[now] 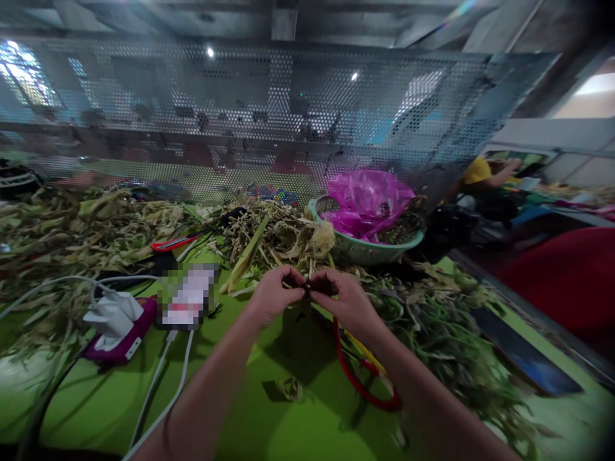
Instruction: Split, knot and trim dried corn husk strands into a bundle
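My left hand (276, 294) and my right hand (346, 298) meet over the middle of the green table (230, 390). Thumb and forefinger of each are pinched together, tip to tip, around something small and dark (307, 288). It is too small to make out. Below my right forearm lies a tool with red loop handles (353, 378) and a yellow part, partly hidden by the arm. A small scrap of dry leaf (291, 388) rests on the table nearer to me. Just beyond my fingers lie dry stalks and leaves (283, 234).
At left are a purple power strip (132, 342) with white plugs, cables and a blurred phone (189, 298). A red cutter (173, 243) lies behind. A green basin (375, 253) holds a magenta plastic bag (369, 198). Greenish leaves (432, 333) and a dark flat slab (528, 355) lie right.
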The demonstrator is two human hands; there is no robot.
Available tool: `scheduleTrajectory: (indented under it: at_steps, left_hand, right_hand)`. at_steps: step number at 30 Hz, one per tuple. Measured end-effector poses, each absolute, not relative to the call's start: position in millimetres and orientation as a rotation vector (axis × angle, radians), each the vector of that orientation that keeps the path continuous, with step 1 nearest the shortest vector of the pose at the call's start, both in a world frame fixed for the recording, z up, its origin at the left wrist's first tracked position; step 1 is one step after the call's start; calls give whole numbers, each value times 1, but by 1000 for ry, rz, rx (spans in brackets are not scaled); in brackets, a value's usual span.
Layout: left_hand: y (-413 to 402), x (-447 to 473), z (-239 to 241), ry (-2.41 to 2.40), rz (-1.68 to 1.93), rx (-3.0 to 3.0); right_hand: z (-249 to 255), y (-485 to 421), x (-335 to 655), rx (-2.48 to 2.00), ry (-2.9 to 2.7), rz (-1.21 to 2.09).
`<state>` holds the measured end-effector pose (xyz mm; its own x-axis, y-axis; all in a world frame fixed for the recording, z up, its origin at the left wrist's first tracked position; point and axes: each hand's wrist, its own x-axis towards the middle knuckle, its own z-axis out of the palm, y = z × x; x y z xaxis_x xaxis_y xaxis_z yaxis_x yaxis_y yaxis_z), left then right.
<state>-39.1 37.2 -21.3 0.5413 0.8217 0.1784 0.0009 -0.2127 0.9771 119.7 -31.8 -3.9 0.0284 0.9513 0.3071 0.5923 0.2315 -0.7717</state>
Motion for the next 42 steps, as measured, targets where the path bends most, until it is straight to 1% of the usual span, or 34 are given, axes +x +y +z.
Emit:
scheduleTrajectory:
  at_steps: [7, 12, 23, 30, 38, 42]
  left_hand:
    - [28, -35, -17, 844, 1045, 1901]
    - [22, -31, -16, 945, 1132, 2093]
    - [23, -30, -22, 819, 1224, 2085]
    - [24, -30, -22, 759, 1210, 2037]
    - [27, -31, -20, 787, 1184, 1995]
    - [30, -33, -19, 807, 1082, 1870]
  right_hand:
    - [-17, -26, 117, -1334, -1345, 891]
    - [-16, -26, 115, -1315, -1255, 942]
    - [-17, -24, 116, -1258, -1201, 936]
    - [-17, -22, 123, -1235, -1304, 929]
    - [-14, -23, 126, -1364, -1477, 680]
    - [-8, -27, 126, -1437, -1512, 605]
